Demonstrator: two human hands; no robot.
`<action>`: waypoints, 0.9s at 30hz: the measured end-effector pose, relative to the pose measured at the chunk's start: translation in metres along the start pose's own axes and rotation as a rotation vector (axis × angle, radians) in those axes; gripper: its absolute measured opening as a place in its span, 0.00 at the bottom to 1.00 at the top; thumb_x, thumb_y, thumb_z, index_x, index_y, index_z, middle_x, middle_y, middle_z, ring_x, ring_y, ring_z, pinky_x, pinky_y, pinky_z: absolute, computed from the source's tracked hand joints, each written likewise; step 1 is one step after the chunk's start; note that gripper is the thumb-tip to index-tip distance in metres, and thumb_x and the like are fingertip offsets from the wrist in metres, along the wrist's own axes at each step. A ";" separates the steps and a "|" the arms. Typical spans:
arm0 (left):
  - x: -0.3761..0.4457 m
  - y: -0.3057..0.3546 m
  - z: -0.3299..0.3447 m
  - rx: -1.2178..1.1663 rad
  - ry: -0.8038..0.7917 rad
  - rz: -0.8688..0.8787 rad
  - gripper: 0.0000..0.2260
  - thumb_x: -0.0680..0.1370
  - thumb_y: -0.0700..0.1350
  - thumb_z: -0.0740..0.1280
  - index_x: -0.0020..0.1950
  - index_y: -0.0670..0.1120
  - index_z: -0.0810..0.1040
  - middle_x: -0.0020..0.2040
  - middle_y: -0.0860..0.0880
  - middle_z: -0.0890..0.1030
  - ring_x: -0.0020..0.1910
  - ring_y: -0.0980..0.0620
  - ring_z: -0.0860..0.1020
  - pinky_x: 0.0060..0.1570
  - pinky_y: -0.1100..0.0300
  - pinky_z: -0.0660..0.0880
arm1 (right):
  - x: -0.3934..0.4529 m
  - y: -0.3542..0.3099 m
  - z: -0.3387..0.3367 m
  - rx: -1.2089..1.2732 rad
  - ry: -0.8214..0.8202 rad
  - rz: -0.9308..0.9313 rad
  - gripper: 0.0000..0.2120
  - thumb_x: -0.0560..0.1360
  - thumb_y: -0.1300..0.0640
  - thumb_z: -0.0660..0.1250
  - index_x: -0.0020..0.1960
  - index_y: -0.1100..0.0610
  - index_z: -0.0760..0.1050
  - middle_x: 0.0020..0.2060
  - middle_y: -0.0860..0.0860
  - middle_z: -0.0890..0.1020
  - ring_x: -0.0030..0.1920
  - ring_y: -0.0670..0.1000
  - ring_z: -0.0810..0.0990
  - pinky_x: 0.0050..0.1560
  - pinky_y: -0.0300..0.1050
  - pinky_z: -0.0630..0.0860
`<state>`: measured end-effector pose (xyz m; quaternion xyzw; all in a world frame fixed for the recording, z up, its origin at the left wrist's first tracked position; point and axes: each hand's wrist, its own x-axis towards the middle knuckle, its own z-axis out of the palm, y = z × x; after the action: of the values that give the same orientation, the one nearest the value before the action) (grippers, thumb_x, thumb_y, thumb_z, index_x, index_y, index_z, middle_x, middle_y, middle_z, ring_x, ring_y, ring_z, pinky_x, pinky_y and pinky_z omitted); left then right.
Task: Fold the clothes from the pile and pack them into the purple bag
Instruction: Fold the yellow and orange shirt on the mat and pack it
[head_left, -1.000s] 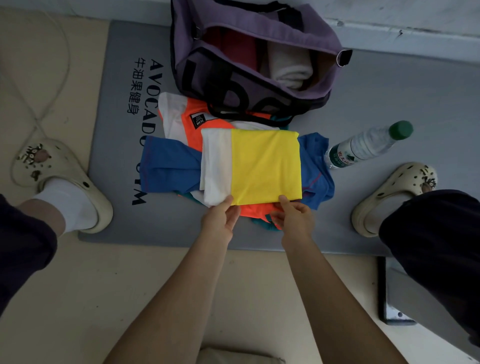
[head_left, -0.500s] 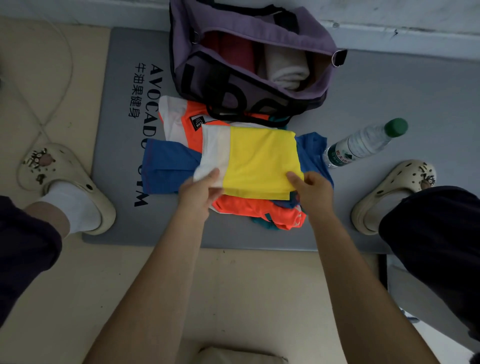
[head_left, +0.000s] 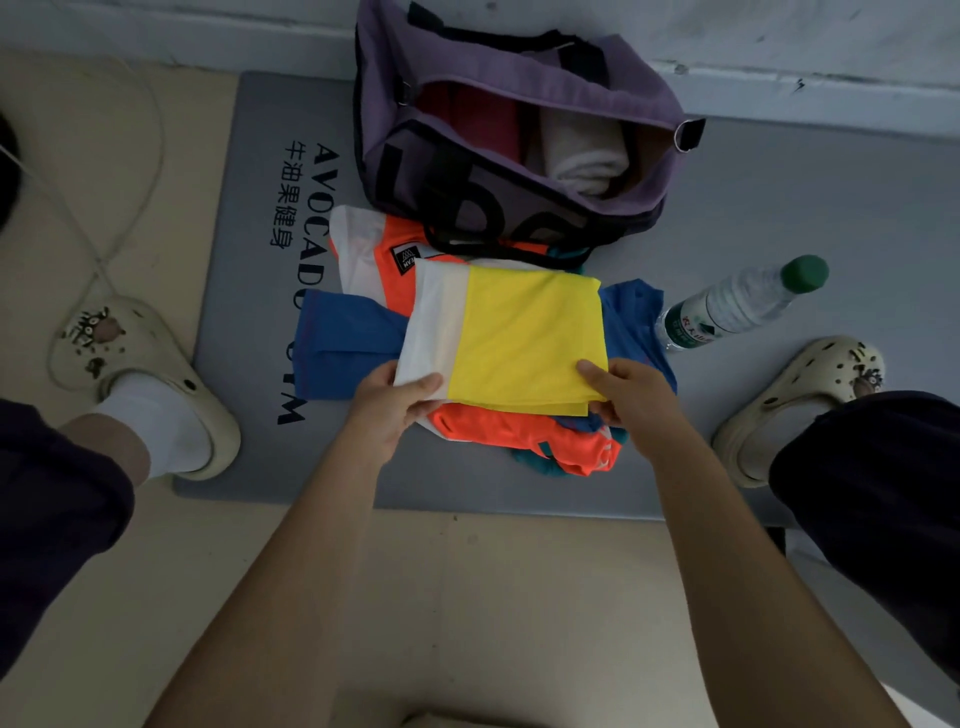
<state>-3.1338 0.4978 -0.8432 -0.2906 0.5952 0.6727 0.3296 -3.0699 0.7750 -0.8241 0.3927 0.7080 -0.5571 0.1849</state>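
Observation:
A folded yellow and white shirt (head_left: 524, 332) lies on top of the pile of clothes. My left hand (head_left: 395, 405) grips its near left corner, thumb on the white part. My right hand (head_left: 631, 397) pinches its near right corner. Under it lie an orange and white garment (head_left: 519, 434), a blue shirt (head_left: 343, 343) and a bit of teal cloth. The open purple bag (head_left: 498, 156) stands just beyond the pile, with a dark red item and a rolled beige item inside.
Everything sits on a grey mat (head_left: 831, 208) with black lettering, against a white wall base. A water bottle with a green cap (head_left: 737, 306) lies right of the pile. My feet in cream clogs (head_left: 140, 374) (head_left: 800, 405) flank the mat. A white cable (head_left: 119, 228) runs at left.
My hands moved from the shirt's near edge out to its two near corners and took hold of them. The shirt's near edge is lifted slightly off the orange garment.

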 end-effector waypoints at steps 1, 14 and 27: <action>0.000 0.000 -0.003 0.081 -0.018 -0.020 0.14 0.73 0.35 0.74 0.57 0.40 0.77 0.57 0.41 0.81 0.49 0.46 0.84 0.43 0.60 0.81 | 0.000 0.000 -0.004 -0.027 -0.039 0.030 0.18 0.74 0.47 0.72 0.35 0.58 0.70 0.22 0.52 0.77 0.22 0.48 0.72 0.24 0.37 0.71; 0.030 0.031 0.066 1.294 0.232 1.050 0.19 0.80 0.50 0.61 0.69 0.46 0.71 0.73 0.43 0.69 0.74 0.42 0.64 0.70 0.45 0.62 | 0.027 -0.037 0.037 -0.612 0.407 -0.687 0.22 0.82 0.50 0.60 0.71 0.62 0.68 0.69 0.58 0.71 0.71 0.58 0.67 0.70 0.51 0.64; 0.067 0.011 0.041 1.114 0.330 0.788 0.29 0.79 0.60 0.63 0.74 0.45 0.65 0.73 0.42 0.66 0.72 0.42 0.64 0.70 0.47 0.64 | 0.024 0.015 0.061 -0.533 0.324 -0.452 0.36 0.79 0.43 0.62 0.79 0.58 0.51 0.74 0.56 0.64 0.72 0.54 0.63 0.71 0.55 0.62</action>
<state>-3.1835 0.5439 -0.8837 0.0606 0.9546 0.2840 0.0667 -3.0841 0.7276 -0.8689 0.2475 0.9168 -0.3111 0.0387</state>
